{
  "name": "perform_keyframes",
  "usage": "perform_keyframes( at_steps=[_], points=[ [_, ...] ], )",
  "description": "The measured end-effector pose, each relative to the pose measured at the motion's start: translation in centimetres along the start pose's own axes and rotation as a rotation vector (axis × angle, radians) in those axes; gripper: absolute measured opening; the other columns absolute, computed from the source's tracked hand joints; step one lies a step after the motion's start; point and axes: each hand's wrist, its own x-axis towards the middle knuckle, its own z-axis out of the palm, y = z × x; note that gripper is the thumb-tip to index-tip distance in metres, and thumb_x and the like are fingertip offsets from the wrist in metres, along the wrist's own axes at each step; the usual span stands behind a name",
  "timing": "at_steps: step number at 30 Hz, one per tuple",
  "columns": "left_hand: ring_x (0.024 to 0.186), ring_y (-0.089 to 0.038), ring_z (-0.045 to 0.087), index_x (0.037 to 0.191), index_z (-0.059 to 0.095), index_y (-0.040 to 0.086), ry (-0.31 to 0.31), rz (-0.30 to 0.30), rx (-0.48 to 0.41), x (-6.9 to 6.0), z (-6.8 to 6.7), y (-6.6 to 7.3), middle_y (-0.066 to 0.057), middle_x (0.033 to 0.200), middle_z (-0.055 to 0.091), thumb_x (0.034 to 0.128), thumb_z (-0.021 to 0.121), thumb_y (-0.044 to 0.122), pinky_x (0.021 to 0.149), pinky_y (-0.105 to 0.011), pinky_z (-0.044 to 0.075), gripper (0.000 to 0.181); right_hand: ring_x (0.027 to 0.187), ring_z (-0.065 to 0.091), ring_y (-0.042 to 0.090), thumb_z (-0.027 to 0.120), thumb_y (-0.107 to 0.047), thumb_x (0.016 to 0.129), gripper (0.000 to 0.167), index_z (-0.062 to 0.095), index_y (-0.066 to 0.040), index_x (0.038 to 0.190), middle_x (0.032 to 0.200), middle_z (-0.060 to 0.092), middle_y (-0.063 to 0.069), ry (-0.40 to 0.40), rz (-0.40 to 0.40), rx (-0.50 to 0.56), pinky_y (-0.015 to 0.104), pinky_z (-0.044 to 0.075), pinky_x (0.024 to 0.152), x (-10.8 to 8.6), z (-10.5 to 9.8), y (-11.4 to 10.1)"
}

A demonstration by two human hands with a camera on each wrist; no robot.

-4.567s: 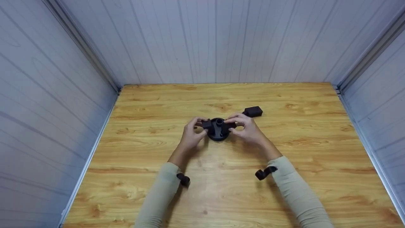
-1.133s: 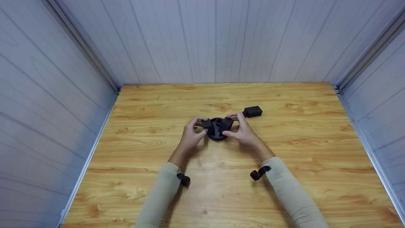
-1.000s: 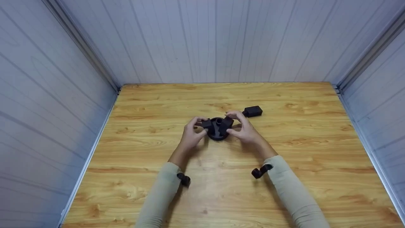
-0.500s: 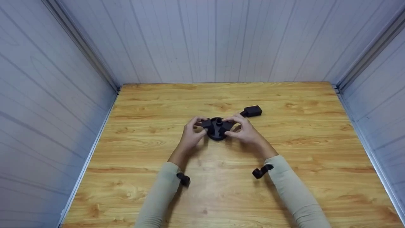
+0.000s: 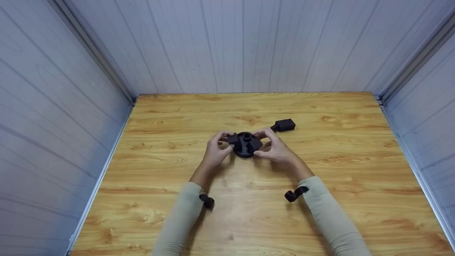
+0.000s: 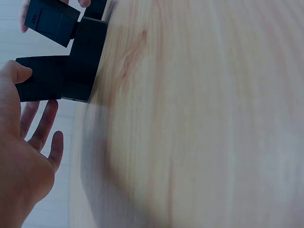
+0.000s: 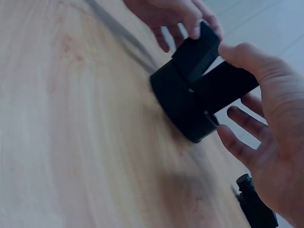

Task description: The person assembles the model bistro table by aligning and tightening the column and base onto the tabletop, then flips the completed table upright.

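A round black base (image 5: 244, 154) with a short raised ring (image 5: 246, 136) rests on the table between both hands. My left hand (image 5: 215, 151) pinches a black rectangular block (image 5: 232, 139) at the base's left side; in the left wrist view the thumb lies on that block (image 6: 45, 78), which stands against the base. My right hand (image 5: 277, 149) pinches a second black block (image 5: 255, 144) over the base's right side. In the left wrist view this second block (image 6: 51, 21) leans, with small marks on its face. Whether it is seated in the base I cannot tell.
A third black block with a narrow neck (image 5: 285, 124) lies on the table just beyond the right hand, also seen at the right wrist view's lower corner. Pale panel walls (image 5: 227, 46) enclose the wood-grain table (image 5: 170, 117) at back and sides.
The right hand has turned its block back and forth over the base, its fingers shifting their grip. The left hand, the base and the loose block have stayed in place.
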Motion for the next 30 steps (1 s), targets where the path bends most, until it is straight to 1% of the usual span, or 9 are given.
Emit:
perform_keyframes(
  at_steps=[4, 8, 12, 15, 18, 20, 23, 26, 30],
  points=[
    [0.121, -0.036, 0.074, 0.13, 0.073, 0.008, 0.005, 0.002, 0.005, 0.0, 0.0, 0.0, -0.018, 0.13, 0.077, 0.0988, 0.079, 0.002, 0.11, -0.055, 0.053, 0.032, 0.152, 0.054, 0.043, 0.072, 0.01, 0.096, 0.047, 0.067, 0.0, 0.142, 0.162, 0.058, 0.024, -0.044, -0.023, 0.044, 0.043, 0.058, 0.109, -0.2, -0.6, -0.4],
    [0.12, -0.033, 0.074, 0.129, 0.073, 0.008, 0.005, -0.003, 0.001, -0.1, 0.0, 0.1, -0.017, 0.129, 0.077, 0.0978, 0.079, 0.001, 0.109, -0.052, 0.054, 0.033, 0.155, 0.054, 0.045, 0.061, 0.015, 0.095, 0.043, 0.075, 0.002, 0.134, 0.162, 0.062, 0.026, -0.068, -0.025, 0.039, 0.044, 0.059, 0.111, -0.2, -0.9, -0.3],
    [0.121, -0.033, 0.073, 0.129, 0.073, 0.009, 0.004, -0.002, -0.004, -0.1, 0.0, 0.0, -0.017, 0.13, 0.077, 0.0975, 0.079, 0.001, 0.109, -0.053, 0.054, 0.033, 0.144, 0.063, 0.034, 0.07, 0.01, 0.097, 0.039, 0.078, 0.0, 0.134, 0.152, 0.069, 0.025, -0.041, -0.023, 0.02, 0.038, 0.062, 0.106, -0.2, -0.7, 0.0],
    [0.121, -0.034, 0.072, 0.129, 0.073, 0.007, 0.009, 0.008, -0.007, 0.0, 0.1, 0.0, -0.018, 0.131, 0.077, 0.0976, 0.079, 0.001, 0.11, -0.055, 0.054, 0.033, 0.13, 0.066, 0.021, 0.082, 0.001, 0.098, 0.038, 0.079, -0.003, 0.135, 0.141, 0.071, 0.023, -0.006, -0.037, -0.01, 0.032, 0.063, 0.099, -0.1, -0.1, 0.2],
    [0.121, -0.035, 0.073, 0.13, 0.073, 0.007, 0.01, 0.006, -0.001, 0.0, 0.0, 0.1, -0.018, 0.13, 0.077, 0.0976, 0.079, 0.001, 0.11, -0.055, 0.054, 0.033, 0.114, 0.065, 0.012, 0.087, -0.007, 0.098, 0.042, 0.079, -0.007, 0.139, 0.128, 0.071, 0.02, 0.027, -0.055, -0.044, 0.027, 0.062, 0.092, 0.0, 0.5, 0.5],
    [0.122, -0.034, 0.074, 0.13, 0.073, 0.008, 0.006, -0.001, 0.002, 0.0, 0.0, 0.2, -0.018, 0.131, 0.077, 0.0979, 0.079, 0.001, 0.11, -0.054, 0.054, 0.033, 0.105, 0.063, 0.011, 0.087, -0.008, 0.098, 0.044, 0.079, -0.008, 0.141, 0.119, 0.07, 0.02, 0.049, -0.057, -0.055, 0.023, 0.061, 0.088, 0.0, 0.9, 0.6],
    [0.122, -0.034, 0.074, 0.131, 0.074, 0.01, 0.001, -0.009, 0.008, -0.1, 0.0, 0.2, -0.016, 0.133, 0.077, 0.0988, 0.078, 0.002, 0.109, -0.051, 0.053, 0.033, 0.1, 0.063, 0.014, 0.087, -0.006, 0.098, 0.044, 0.079, -0.007, 0.141, 0.11, 0.069, 0.02, 0.073, -0.06, -0.055, 0.019, 0.059, 0.085, 0.0, 1.1, 0.6],
    [0.122, -0.034, 0.074, 0.131, 0.073, 0.01, 0.002, -0.013, 0.006, -0.1, 0.0, 0.2, -0.016, 0.134, 0.077, 0.0989, 0.078, 0.002, 0.108, -0.049, 0.052, 0.034, 0.103, 0.063, 0.023, 0.087, -0.006, 0.098, 0.045, 0.078, -0.006, 0.141, 0.111, 0.067, 0.022, 0.074, -0.07, -0.062, 0.023, 0.06, 0.085, -0.1, 1.1, 0.4],
    [0.122, -0.035, 0.074, 0.131, 0.073, 0.01, 0.001, -0.012, 0.006, -0.1, 0.1, 0.2, -0.017, 0.133, 0.077, 0.0988, 0.078, 0.002, 0.108, -0.049, 0.053, 0.034, 0.119, 0.062, 0.035, 0.086, -0.007, 0.099, 0.051, 0.073, -0.006, 0.147, 0.129, 0.065, 0.023, 0.067, -0.067, -0.064, 0.042, 0.063, 0.096, 0.1, 0.8, 0.1]
  ],
)
